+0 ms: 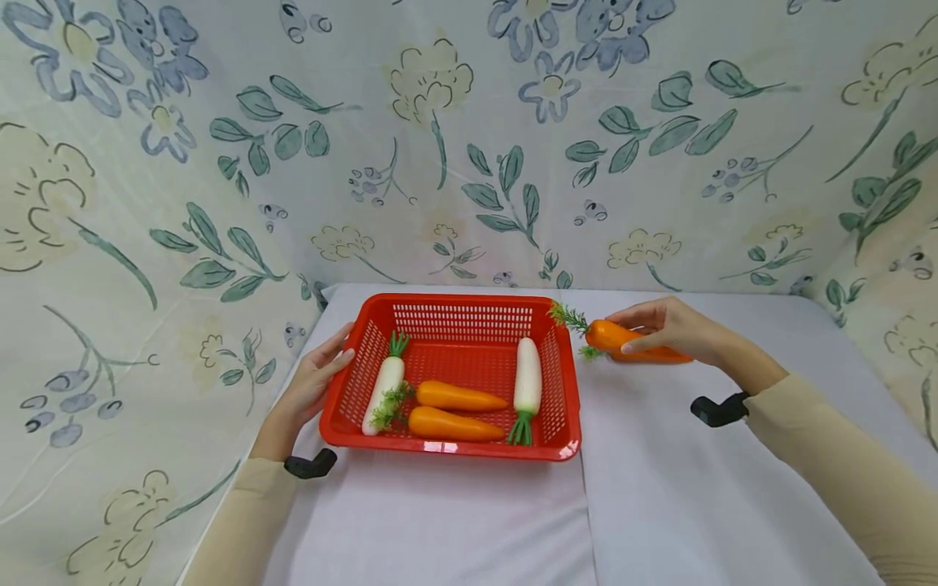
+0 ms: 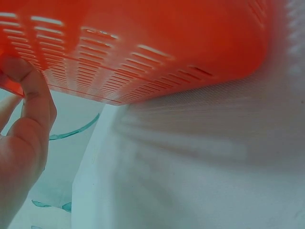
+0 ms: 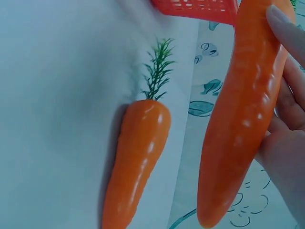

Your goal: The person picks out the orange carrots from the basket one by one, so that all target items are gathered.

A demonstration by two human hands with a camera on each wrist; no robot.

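My left hand (image 1: pixel 315 378) grips the left rim of a red plastic basket (image 1: pixel 469 299). In the left wrist view, bent fingers (image 2: pixel 33 90) meet the basket's slotted side (image 2: pixel 143 47). To the right of the basket, my right hand (image 1: pixel 677 330) holds an orange carrot (image 1: pixel 607 335) between thumb and fingers, its leafy top toward the basket. The right wrist view shows this carrot (image 3: pixel 243 109) raised off the cloth, while a second carrot (image 3: pixel 138 157) lies on the table beside it. From the head, that second carrot is partly hidden behind the held one.
Inside the basket lie a white radish (image 1: pixel 386 387) at the left, another white radish (image 1: pixel 528 378) at the right, and two carrots (image 1: pixel 462 396) between them. White cloth covers the table (image 1: pixel 659 488). A floral curtain (image 1: pixel 469 163) hangs behind and at the sides.
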